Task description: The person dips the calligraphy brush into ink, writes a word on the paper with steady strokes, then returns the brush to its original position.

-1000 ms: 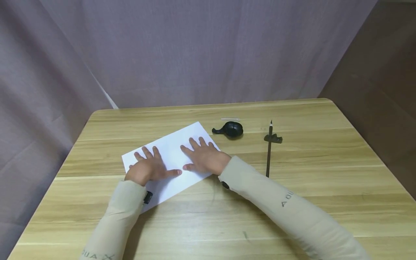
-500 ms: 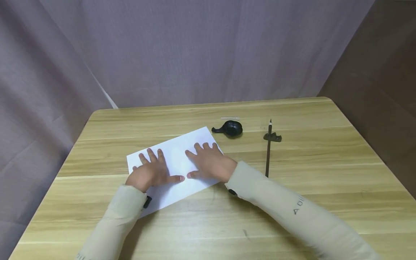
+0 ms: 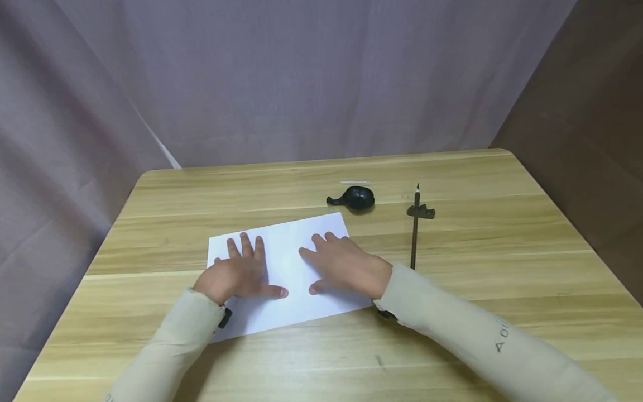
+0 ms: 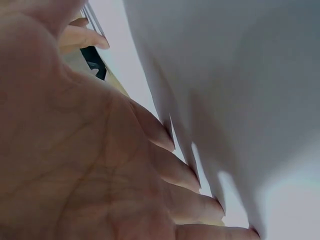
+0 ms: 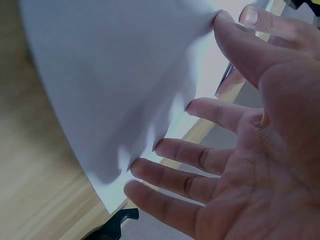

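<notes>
A white sheet of paper (image 3: 288,245) lies slightly slanted on the wooden table, left of its middle. My left hand (image 3: 238,277) rests on the left part of the sheet, fingers spread and thumb pointing inward. On the right part, my right hand (image 3: 346,267) touches the sheet with spread fingertips, its thumb a short way from the left thumb. In the left wrist view the palm of the left hand (image 4: 100,150) arches over the paper. The right wrist view shows the fingertips of the right hand (image 5: 160,150) on the paper, palm raised.
Behind the sheet sits a small black dish with a curved handle (image 3: 358,199). A thin clear stick (image 3: 355,182) lies behind the dish. To the right, a writing brush (image 3: 415,234) leans on a dark brush rest (image 3: 427,213). Grey curtain (image 3: 321,84) hangs behind the table (image 3: 502,251).
Both hands have moved the sheet toward the person and to the right, turning it so its edges lie straighter to the table. The dish, stick and brush have stayed in place.
</notes>
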Available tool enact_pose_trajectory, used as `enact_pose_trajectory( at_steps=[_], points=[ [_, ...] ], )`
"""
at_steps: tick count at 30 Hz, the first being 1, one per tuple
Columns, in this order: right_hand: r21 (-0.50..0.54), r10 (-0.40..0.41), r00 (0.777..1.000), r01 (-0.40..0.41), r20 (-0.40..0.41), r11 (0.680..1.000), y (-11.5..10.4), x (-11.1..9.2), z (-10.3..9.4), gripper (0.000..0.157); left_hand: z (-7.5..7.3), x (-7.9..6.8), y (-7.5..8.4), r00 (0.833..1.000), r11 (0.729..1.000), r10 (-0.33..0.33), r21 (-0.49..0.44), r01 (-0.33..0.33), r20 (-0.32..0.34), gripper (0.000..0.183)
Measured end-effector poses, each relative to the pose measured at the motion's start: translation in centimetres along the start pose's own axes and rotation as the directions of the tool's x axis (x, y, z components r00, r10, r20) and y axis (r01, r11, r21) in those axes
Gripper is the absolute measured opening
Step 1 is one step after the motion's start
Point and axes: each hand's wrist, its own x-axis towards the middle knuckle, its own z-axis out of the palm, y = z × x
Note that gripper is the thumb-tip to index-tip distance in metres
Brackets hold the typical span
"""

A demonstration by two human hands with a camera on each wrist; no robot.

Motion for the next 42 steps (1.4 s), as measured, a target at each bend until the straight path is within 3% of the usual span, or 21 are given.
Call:
enact_pose_trajectory(
  at_steps=[12, 25, 33, 36, 42],
  points=[
    [0.042, 0.001, 1.0, -0.002, 0.01, 0.999, 0.6, -1.9, 0.8, 0.08, -0.2, -0.1, 0.4, 0.997, 0.997, 0.073, 0.009, -0.074, 0.021, 0.132],
    [0.021, 0.13, 0.99, -0.132, 0.053, 0.991, 1.5, -3.7, 1.4, 0.084, 0.2, 0.8, 2.6, 0.996, 0.996, 0.091, 0.008, -0.091, -0.009, 0.13],
    [0.033, 0.163, 0.985, -0.165, 0.048, 0.986, 2.7, -4.9, 1.6, 0.085, 0.5, 1.3, 4.1, 0.995, 0.995, 0.094, 0.024, -0.093, -0.034, 0.128],
    [0.022, 0.189, 0.981, -0.19, 0.053, 0.981, 3.0, -5.2, 1.6, 0.087, -0.2, 1.1, 3.5, 0.989, 0.989, 0.145, -0.03, -0.146, -0.008, 0.127],
    [-0.003, 0.221, 0.973, -0.222, 0.071, 0.975, 3.7, -5.7, 1.2, 0.091, -2.1, 0.4, 0.6, 0.976, 0.973, 0.214, -0.093, -0.211, 0.023, 0.13]
  ],
)
